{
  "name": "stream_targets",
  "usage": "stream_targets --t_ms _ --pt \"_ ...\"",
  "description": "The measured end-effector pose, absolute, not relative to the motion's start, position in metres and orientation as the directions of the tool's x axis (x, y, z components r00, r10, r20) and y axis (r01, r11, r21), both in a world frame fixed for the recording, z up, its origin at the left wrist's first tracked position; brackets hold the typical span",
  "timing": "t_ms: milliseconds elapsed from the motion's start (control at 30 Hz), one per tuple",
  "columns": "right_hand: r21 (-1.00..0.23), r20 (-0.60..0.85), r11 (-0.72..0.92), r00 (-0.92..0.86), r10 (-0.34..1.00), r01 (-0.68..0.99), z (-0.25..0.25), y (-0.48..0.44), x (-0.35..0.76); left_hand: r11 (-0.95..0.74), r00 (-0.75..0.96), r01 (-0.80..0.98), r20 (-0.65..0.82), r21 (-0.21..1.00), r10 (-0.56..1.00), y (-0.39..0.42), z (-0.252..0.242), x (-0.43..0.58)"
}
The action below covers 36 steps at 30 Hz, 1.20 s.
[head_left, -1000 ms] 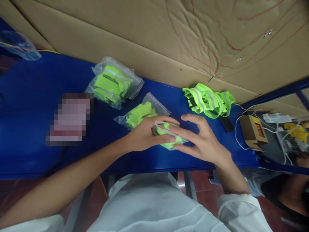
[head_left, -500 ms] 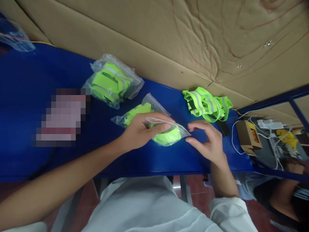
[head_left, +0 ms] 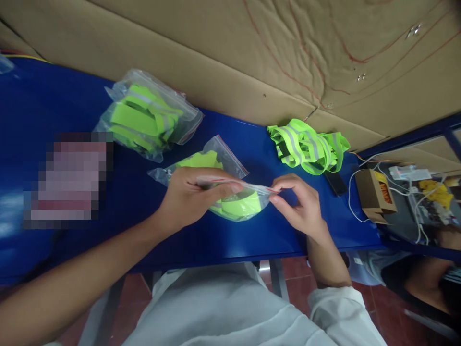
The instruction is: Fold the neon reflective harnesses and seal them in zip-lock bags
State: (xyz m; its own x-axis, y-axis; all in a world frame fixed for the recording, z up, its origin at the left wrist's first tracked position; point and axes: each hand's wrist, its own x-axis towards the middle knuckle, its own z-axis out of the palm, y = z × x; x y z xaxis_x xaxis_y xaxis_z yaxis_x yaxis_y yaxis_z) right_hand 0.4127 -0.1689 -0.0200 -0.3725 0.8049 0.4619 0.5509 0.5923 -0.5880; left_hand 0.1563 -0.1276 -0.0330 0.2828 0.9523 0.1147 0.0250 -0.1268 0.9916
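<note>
A clear zip bag (head_left: pixel 239 206) with a neon-green strap inside hangs between my hands, over the blue table. My left hand (head_left: pixel 198 194) grips its top edge at the left, thumb in front. At the right end of the zip, the thumb and forefinger of my right hand (head_left: pixel 297 202) pinch the corner. Partly behind my left hand lies another bag (head_left: pixel 201 161) holding a green strap. Farther back at the left are bagged green straps (head_left: pixel 144 117) with grey stripes. A loose heap of green straps (head_left: pixel 309 146) lies at the back right.
A blue table (head_left: pixel 266 240) bears a black object (head_left: pixel 335 183) beside the loose straps. At the right stand an open cardboard box (head_left: pixel 372 194) and white cables. A blurred-out item (head_left: pixel 68 178) is at the left. Another person's arm (head_left: pixel 425 283) shows at the far right.
My right hand has closed on the right corner of the bag, which it was apart from before. The view has shifted slightly, moving the left-hand items leftward.
</note>
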Motion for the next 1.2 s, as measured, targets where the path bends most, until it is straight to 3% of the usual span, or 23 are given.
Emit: stream_targets --t_ms 267,500,733,967,1200 --pt "-0.554 0.43 0.541 -0.339 0.837 0.632 -0.018 -0.17 0.417 -0.148 0.406 0.013 0.13 0.989 0.905 -0.126 -0.031 0.154" --pt "-0.732 0.326 0.447 -0.312 0.892 0.514 -0.022 -0.168 0.423 -0.18 0.31 0.002 0.17 0.984 0.935 -0.128 -0.038 0.158" --pt "-0.771 0.321 0.396 -0.233 0.918 0.499 -0.024 -0.171 0.421 -0.195 0.337 -0.047 0.199 0.98 0.92 -0.128 -0.036 0.16" --pt "-0.902 0.188 0.277 -0.277 0.942 0.33 -0.025 -0.172 0.419 -0.273 0.334 0.009 0.255 0.962 0.908 -0.129 -0.039 0.16" --pt "-0.881 0.24 0.309 -0.224 0.944 0.358 -0.024 -0.176 0.416 -0.245 0.384 0.067 0.202 0.967 0.901 -0.13 -0.038 0.158"
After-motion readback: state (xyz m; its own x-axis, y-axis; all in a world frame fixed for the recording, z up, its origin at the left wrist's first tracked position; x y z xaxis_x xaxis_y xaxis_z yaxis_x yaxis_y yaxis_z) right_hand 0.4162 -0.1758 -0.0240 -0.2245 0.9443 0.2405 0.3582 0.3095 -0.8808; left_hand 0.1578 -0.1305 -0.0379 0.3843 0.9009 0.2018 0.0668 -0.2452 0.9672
